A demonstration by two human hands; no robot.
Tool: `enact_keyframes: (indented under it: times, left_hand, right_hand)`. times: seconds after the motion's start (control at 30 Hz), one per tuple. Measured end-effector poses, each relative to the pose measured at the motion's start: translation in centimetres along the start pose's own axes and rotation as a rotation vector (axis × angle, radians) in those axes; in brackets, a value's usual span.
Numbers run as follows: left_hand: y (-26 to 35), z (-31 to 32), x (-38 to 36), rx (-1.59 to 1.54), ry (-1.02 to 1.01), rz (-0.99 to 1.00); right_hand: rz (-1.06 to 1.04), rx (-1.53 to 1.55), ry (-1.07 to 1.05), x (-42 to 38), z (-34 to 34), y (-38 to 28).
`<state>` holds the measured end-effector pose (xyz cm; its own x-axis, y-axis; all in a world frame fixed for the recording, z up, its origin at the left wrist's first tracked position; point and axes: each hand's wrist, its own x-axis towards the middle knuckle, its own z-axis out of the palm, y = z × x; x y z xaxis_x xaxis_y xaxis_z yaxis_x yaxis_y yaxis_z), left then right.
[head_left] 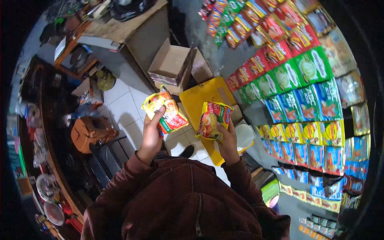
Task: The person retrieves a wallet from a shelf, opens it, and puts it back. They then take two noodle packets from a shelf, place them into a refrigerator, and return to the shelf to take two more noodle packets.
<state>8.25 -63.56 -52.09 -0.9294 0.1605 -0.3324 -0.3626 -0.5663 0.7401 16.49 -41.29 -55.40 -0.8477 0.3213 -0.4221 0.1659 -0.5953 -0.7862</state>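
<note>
My left hand [151,135] is closed on a yellow, red and green instant noodle packet [174,116], thumb lying across its front. In my right hand [228,143] is another instant noodle packet [211,120], red and yellow with a picture of noodles, gripped at its lower right side. Both packets are held up in front of my body, apart from each other. Beneath the right one, a yellow plastic surface [199,94] shows.
An open cardboard box [170,60] stands beyond the packets, beside a counter [138,38]. Strips of sachets [298,104] hang along the wall on the right. On the left are a brown bag [90,134] and a wooden shelf edge [60,172]. White tiles [120,102] cover the floor.
</note>
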Motion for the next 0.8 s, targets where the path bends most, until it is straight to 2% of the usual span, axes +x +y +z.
enact_keyframes:
  times: [0.1, 0.17, 0.3, 0.33, 0.4, 0.5, 0.57, 0.8]
  left_hand:
    - [1.5, -2.1, -0.6, -0.017, 0.061, 0.008]
    - [2.7, -3.4, -0.9, -0.047, 0.076, 0.026]
    - [5.2, -6.8, -1.2, -0.075, 0.124, 0.084]
    - [6.1, -7.8, -1.2, -0.083, 0.133, 0.094]
    - [8.0, -10.0, -1.2, -0.115, 0.18, 0.107]
    - [11.1, -13.8, -1.2, -0.15, 0.192, 0.131]
    - [13.0, -16.6, -1.1, -0.139, 0.196, 0.146]
    - [17.4, -23.8, -0.9, -0.049, 0.169, 0.119]
  right_hand:
    - [0.017, 0.013, -0.153, 0.6, 2.6, 0.2]
    - [-0.027, -0.111, -0.229, 0.5, 5.0, 0.2]
    - [0.064, -0.068, -0.247, 0.9, 8.2, 2.5]
    - [-0.169, -0.406, -0.293, 0.4, 9.6, 2.8]
    - [-0.406, -0.746, -0.346, 0.1, 12.4, 4.2]
    - [-0.378, -0.621, -0.402, 1.0, 15.8, 7.6]
    - [0.089, -0.158, -0.324, 1.8, 18.5, 9.5]
    - [0.094, -0.212, -0.363, 1.5, 25.9, 12.5]
